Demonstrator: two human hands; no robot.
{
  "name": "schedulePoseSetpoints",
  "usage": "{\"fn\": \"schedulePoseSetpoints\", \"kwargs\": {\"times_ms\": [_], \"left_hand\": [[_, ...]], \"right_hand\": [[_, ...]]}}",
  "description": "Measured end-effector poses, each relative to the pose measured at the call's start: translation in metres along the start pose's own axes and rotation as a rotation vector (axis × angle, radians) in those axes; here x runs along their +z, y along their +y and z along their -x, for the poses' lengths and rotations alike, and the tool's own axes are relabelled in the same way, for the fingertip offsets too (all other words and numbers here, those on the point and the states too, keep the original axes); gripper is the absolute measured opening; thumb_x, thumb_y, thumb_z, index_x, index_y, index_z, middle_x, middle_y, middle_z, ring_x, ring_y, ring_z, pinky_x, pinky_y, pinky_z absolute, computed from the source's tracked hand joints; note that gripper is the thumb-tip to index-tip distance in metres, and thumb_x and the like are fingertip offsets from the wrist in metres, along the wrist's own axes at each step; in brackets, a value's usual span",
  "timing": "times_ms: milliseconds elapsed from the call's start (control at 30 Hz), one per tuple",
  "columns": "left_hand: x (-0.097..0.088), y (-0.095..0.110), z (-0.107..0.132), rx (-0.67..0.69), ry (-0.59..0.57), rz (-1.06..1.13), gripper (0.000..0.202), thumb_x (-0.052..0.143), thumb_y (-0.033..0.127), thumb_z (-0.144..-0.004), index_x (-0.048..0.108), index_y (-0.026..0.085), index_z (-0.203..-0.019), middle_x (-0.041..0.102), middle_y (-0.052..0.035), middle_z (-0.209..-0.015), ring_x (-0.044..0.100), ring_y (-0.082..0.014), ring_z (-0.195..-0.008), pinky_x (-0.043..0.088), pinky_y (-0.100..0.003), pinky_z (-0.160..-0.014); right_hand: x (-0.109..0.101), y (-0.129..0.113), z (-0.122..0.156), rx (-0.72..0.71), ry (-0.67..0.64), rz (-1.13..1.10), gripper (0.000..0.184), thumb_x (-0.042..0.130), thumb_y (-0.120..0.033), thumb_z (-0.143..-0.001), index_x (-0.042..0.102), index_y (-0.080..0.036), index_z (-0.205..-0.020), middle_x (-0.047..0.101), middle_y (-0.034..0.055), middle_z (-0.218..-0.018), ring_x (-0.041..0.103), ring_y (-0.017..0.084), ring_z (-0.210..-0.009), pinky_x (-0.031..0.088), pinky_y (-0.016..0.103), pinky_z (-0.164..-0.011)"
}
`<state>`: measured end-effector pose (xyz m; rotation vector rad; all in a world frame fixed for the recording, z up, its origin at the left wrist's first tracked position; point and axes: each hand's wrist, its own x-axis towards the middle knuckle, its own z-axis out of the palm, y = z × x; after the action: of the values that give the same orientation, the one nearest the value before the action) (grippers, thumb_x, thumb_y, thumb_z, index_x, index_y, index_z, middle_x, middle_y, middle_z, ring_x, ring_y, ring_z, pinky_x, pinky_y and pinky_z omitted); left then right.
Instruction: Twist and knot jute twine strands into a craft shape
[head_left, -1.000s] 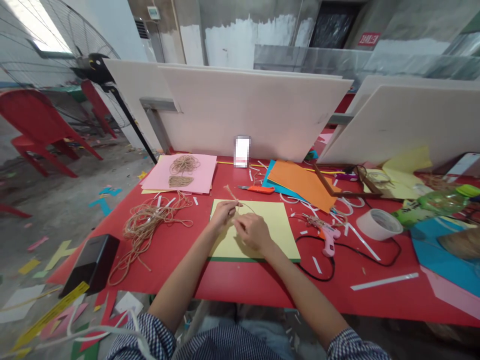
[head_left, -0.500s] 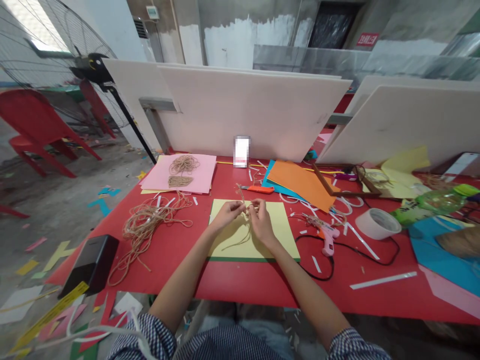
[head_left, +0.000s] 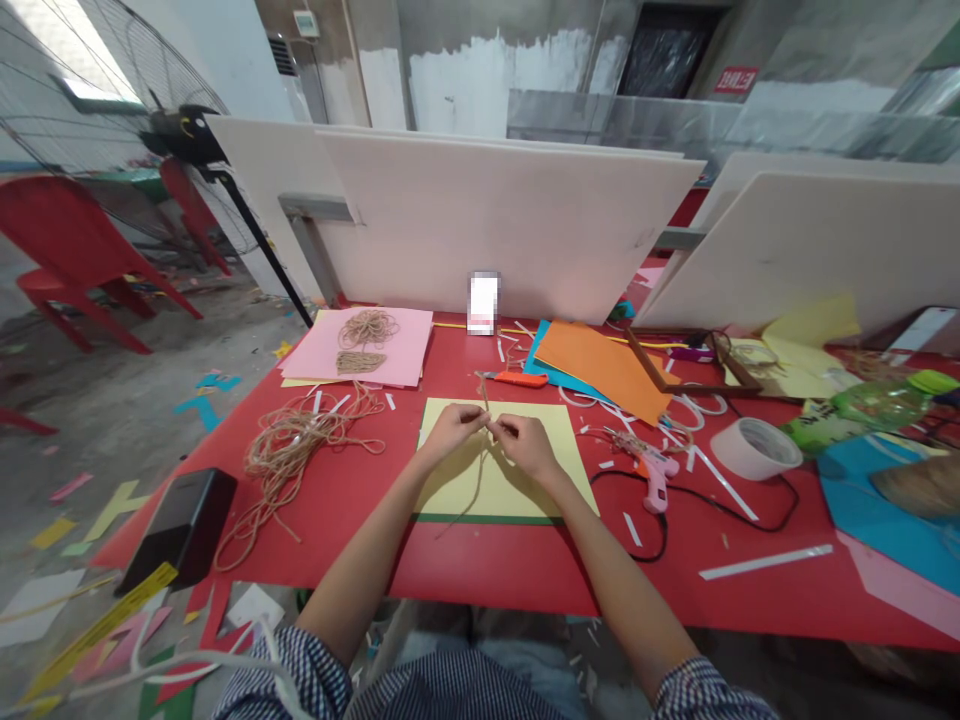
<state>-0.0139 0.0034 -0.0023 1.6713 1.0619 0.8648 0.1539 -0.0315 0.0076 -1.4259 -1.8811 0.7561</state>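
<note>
My left hand (head_left: 459,428) and my right hand (head_left: 525,443) meet above a yellow sheet of paper (head_left: 559,480), which has a green edge showing beneath it. Both hands pinch a piece of brown twine (head_left: 481,470) between thumb and fingertips. One end of the twine rises past the fingers towards an orange utility knife (head_left: 519,379); the other trails down over the sheet. The fingertips hide the middle of the twine. To the left lies a loose heap of twine (head_left: 289,445). A pink glue gun (head_left: 654,478) rests to the right of the sheet.
Coiled twine lies on pink paper (head_left: 409,345) at the back left. Orange paper (head_left: 600,360), a tape roll (head_left: 756,447) and a green bottle (head_left: 862,405) are on the right. A black box (head_left: 180,530) sits at the left edge. White boards (head_left: 487,220) stand behind a phone (head_left: 483,303).
My right hand has turned slightly, its fingers curling more and drawing a little to the right. The trailing end of the twine has shifted slightly downward. My left hand stays nearly in place.
</note>
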Motion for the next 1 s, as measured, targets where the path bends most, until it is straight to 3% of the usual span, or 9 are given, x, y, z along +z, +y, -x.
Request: {"fn": "schedulePoseSetpoints", "kwargs": {"times_ms": [100, 233, 400, 567, 767, 900, 1000], "left_hand": [[0.0, 0.001, 0.001, -0.052, -0.038, 0.019, 0.039, 0.057, 0.052, -0.076, 0.055, 0.016, -0.06, 0.039, 0.0049, -0.053, 0.036, -0.0106, -0.055, 0.028, -0.024, -0.056], [0.005, -0.002, 0.001, -0.106, -0.036, -0.019, 0.029, 0.053, 0.039, -0.075, 0.056, 0.016, -0.058, 0.043, 0.0037, -0.052, 0.039, -0.0113, -0.055, 0.029, -0.024, -0.055], [0.015, -0.005, 0.0, -0.041, 0.04, -0.157, 0.028, 0.048, 0.036, -0.08, 0.051, 0.018, -0.059, 0.051, 0.0012, -0.058, 0.047, -0.0139, -0.061, 0.033, -0.024, -0.06], [0.018, -0.002, 0.002, -0.015, 0.15, -0.262, 0.032, 0.044, 0.038, -0.089, 0.047, 0.02, -0.063, 0.049, 0.0011, -0.058, 0.044, -0.0146, -0.058, 0.029, -0.025, -0.059], [0.013, 0.001, 0.003, 0.006, 0.014, -0.275, 0.029, 0.043, 0.033, -0.089, 0.044, 0.021, -0.063, 0.047, 0.0026, -0.057, 0.043, -0.0145, -0.058, 0.028, -0.025, -0.06], [0.009, 0.004, 0.005, 0.042, -0.023, -0.282, 0.026, 0.042, 0.031, -0.09, 0.05, 0.02, -0.068, 0.055, -0.0003, -0.064, 0.048, -0.0159, -0.062, 0.032, -0.026, -0.062], [0.008, 0.005, 0.006, 0.058, -0.055, -0.411, 0.019, 0.044, 0.021, -0.087, 0.052, 0.02, -0.07, 0.059, -0.0024, -0.068, 0.05, -0.0173, -0.063, 0.031, -0.027, -0.062]], "right_hand": [[-0.003, -0.002, 0.001, -0.034, -0.034, 0.186, 0.037, 0.05, -0.042, -0.091, 0.059, -0.02, -0.063, 0.058, 0.0026, -0.057, 0.047, 0.016, -0.056, 0.027, 0.028, -0.057], [-0.003, -0.011, 0.005, -0.091, -0.096, 0.457, 0.025, 0.05, -0.031, -0.093, 0.071, -0.02, -0.084, 0.069, 0.0102, -0.074, 0.059, 0.022, -0.07, 0.032, 0.03, -0.065], [-0.001, -0.015, 0.005, -0.083, -0.13, 0.531, 0.023, 0.05, -0.027, -0.093, 0.07, -0.018, -0.098, 0.071, 0.0153, -0.085, 0.063, 0.027, -0.08, 0.035, 0.032, -0.069], [-0.003, -0.011, 0.005, -0.001, -0.063, 0.396, 0.025, 0.046, -0.034, -0.096, 0.066, -0.021, -0.1, 0.068, 0.0068, -0.072, 0.058, 0.021, -0.066, 0.03, 0.029, -0.062], [-0.007, 0.0, 0.0, 0.037, -0.087, 0.036, 0.03, 0.05, -0.045, -0.092, 0.065, -0.021, -0.082, 0.052, -0.0021, -0.054, 0.043, 0.015, -0.052, 0.027, 0.025, -0.055], [-0.007, 0.009, -0.004, 0.039, -0.128, -0.161, 0.033, 0.052, -0.048, -0.088, 0.063, -0.02, -0.076, 0.055, -0.0018, -0.06, 0.043, 0.013, -0.053, 0.029, 0.024, -0.054], [-0.006, 0.013, -0.005, 0.04, -0.141, -0.185, 0.029, 0.053, -0.043, -0.086, 0.063, -0.019, -0.074, 0.057, -0.0014, -0.062, 0.045, 0.013, -0.055, 0.03, 0.024, -0.056]]}}
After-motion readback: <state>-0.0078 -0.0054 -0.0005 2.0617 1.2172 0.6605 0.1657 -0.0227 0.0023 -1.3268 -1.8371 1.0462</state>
